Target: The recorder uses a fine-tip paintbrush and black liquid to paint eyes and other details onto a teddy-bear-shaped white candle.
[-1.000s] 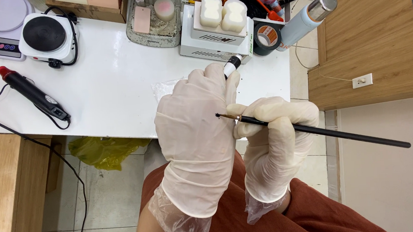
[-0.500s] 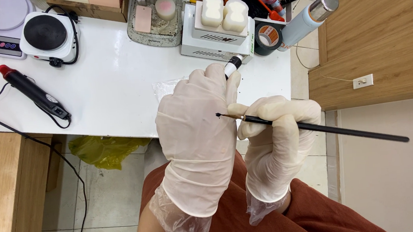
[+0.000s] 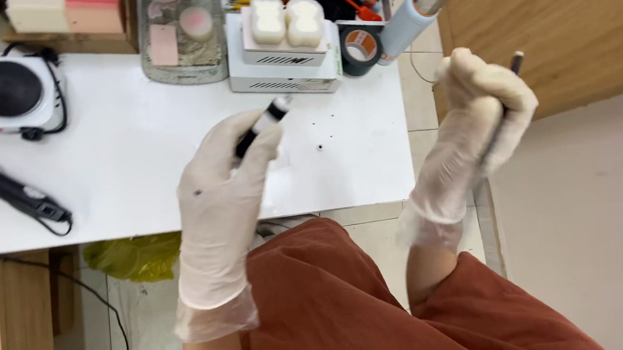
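Observation:
Both of my hands wear thin white gloves. My left hand [image 3: 227, 173] is closed around a small black tube with a white tip [image 3: 262, 123], held over the white table [image 3: 129, 173]. Off the table's right edge, my right hand [image 3: 484, 108] is raised in a fist around a thin dark brush handle [image 3: 516, 60]; only its end shows above the knuckles. The two hands are well apart. My lap in rust-brown cloth [image 3: 349, 296] is below them.
At the table's back stand a small hot plate [image 3: 7, 90], a clear tray [image 3: 178, 42], a white box with two white blocks [image 3: 284, 45], a tape roll [image 3: 361, 47] and a grey cylinder [image 3: 413, 11]. A black wand with cord [image 3: 13, 196] lies left. A yellow bag [image 3: 134, 254] sits underneath.
My hands were together in front of me with the brush lying across them. They have separated: the right hand swung up and right with the brush, the left stayed over the table.

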